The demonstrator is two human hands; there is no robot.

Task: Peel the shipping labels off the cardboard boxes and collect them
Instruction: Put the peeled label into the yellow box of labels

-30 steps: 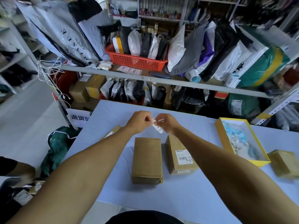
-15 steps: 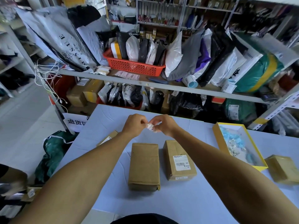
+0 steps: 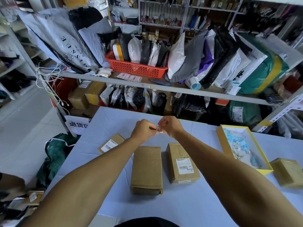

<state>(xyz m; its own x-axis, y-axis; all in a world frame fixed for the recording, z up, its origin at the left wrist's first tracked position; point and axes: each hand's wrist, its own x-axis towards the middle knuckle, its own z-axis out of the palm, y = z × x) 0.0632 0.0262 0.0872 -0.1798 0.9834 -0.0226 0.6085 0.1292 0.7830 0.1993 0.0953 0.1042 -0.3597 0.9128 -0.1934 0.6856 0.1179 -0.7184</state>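
A single head-worn wide-angle camera looks forward and down along both outstretched forearms at the table [image 3: 188, 208], close below. Its view also takes in the shelving [image 3: 147, 86] just beyond the table's far edge and the floor [image 3: 21, 128] at left; straight lines bow toward the edges.

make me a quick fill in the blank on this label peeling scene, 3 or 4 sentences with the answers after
1. Both hands, the left hand and the right hand, pinch a small crumpled ____ between them above the table.
2. The basket of parcels on the shelf is ____ in colour.
3. The middle box shows no label on top, while the box to its right still has a ____ label on top.
4. The open tray holding blue pieces has ____ walls.

Missing words: label; red; white; yellow
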